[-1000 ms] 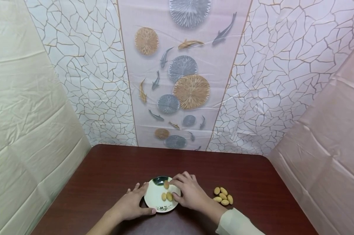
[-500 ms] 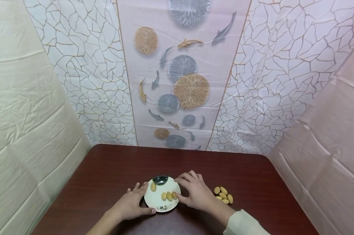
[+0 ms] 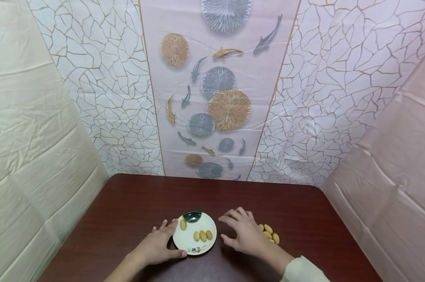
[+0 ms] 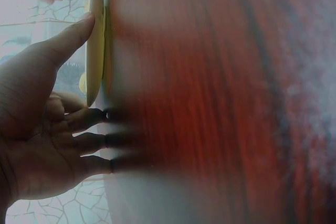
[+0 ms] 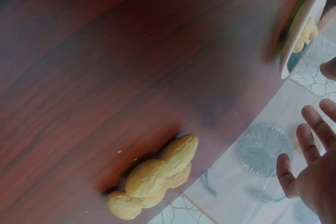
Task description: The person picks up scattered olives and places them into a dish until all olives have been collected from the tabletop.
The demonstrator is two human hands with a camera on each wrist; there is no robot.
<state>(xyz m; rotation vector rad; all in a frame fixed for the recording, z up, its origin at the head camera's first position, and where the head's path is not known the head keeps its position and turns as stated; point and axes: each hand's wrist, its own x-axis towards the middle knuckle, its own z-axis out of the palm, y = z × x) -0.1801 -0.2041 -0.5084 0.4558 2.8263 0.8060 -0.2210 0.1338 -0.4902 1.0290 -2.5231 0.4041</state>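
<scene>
For the handling of the small tan nuts on the plate, a light, even pressure on the rim should serve best: enough to stop the dish from sliding, not so much that its edge tips and sets the pieces rolling. A thumb-and-fingertip pinch across a nut's middle looks the safest hold, with release close to the plate's surface so that the row is not knocked apart.

The left hand rests at the rim, thumb on the near edge and forefinger at the left side, steadying the plate without closing round it. The right hand is empty, its fingers spread and apart from the plate.

Three nuts sit in a row on the plate's right half, between the hands; a single nut lies near the left fingertips, just beside the dark patch. The loose pile is on the counter, just beyond the right hand, which partly covers it in the head view, so I can't fairly count it.
</scene>
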